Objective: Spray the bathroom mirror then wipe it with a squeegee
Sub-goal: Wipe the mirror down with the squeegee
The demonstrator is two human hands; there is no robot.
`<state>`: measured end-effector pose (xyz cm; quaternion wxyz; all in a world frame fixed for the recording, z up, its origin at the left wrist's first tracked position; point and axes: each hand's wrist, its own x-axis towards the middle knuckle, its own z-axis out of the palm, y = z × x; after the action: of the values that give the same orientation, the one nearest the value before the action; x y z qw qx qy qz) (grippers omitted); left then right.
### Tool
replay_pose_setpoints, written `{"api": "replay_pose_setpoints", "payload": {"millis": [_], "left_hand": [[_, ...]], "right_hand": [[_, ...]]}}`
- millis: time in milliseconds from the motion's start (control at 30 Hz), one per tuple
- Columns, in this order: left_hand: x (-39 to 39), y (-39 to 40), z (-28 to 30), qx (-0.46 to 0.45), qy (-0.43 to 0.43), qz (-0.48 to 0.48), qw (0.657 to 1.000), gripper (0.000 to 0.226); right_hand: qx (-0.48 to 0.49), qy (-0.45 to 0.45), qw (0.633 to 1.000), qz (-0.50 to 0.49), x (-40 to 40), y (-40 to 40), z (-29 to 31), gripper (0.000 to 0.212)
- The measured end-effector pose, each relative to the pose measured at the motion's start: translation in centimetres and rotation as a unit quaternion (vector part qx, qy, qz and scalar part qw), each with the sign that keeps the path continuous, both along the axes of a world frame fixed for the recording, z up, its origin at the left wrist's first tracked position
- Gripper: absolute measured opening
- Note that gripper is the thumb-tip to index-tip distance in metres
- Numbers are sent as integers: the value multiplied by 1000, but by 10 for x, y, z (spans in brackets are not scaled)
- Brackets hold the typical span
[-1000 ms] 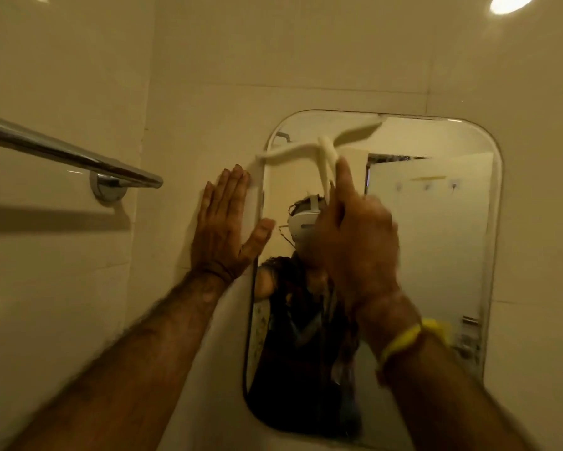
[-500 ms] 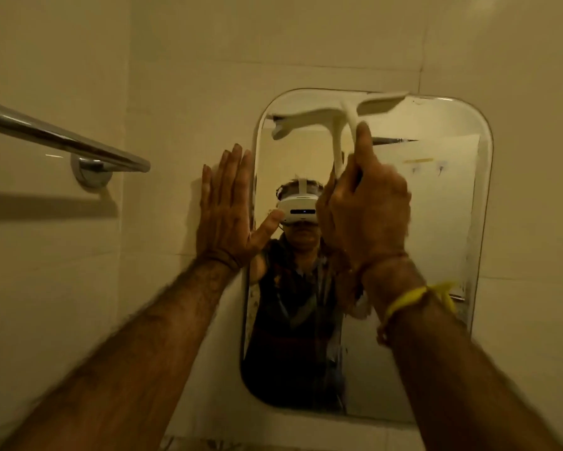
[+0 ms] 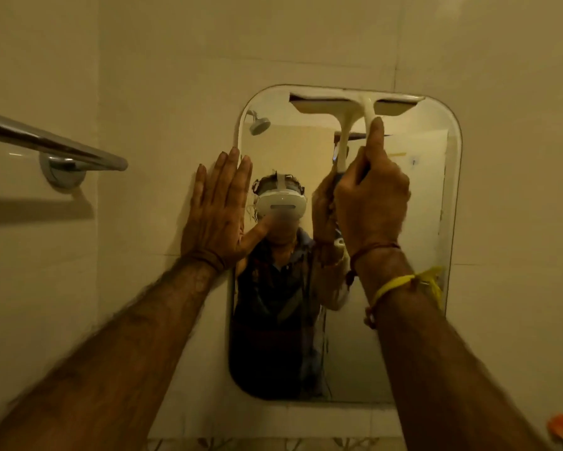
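R hand (image 3: 369,203) grips squeegee (image 3: 354,105) at mirror (image 3: 403,206) top | L hand (image 3: 216,209) flat, mirror's edge

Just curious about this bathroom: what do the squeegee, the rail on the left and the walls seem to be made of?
Squeegee: probably moulded plastic, cream and smooth, head and handle looking like one piece; the blade itself can't be made out.
Rail: polished metal, likely chromed or stainless, judging by its bright streaked highlights and mirror-like round mount.
Walls: glazed ceramic tile, with thin grout lines and a soft sheen.
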<state>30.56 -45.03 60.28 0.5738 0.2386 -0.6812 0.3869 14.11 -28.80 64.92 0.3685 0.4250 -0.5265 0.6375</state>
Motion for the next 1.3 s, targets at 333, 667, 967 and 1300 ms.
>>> {"api": "replay_pose_setpoints", "payload": {"millis": [333,667,967,1300], "left_hand": [[0,1,-1,-6,-14,6,1000,90],[1,6,0,14,-20,-14,1000,91],[2,11,0,26,-22,-39,999,92],[2,9,-1,18,-22,-43,999,92]], "right_hand": [[-22,16,999,-18,-6,5,-58,57],[-28,-73,997,28,-8,7,-99,62],[-123,-119,984,-41,-33,11,6,47],[-89,-123,988,-29,-11,6,-61,50]]}}
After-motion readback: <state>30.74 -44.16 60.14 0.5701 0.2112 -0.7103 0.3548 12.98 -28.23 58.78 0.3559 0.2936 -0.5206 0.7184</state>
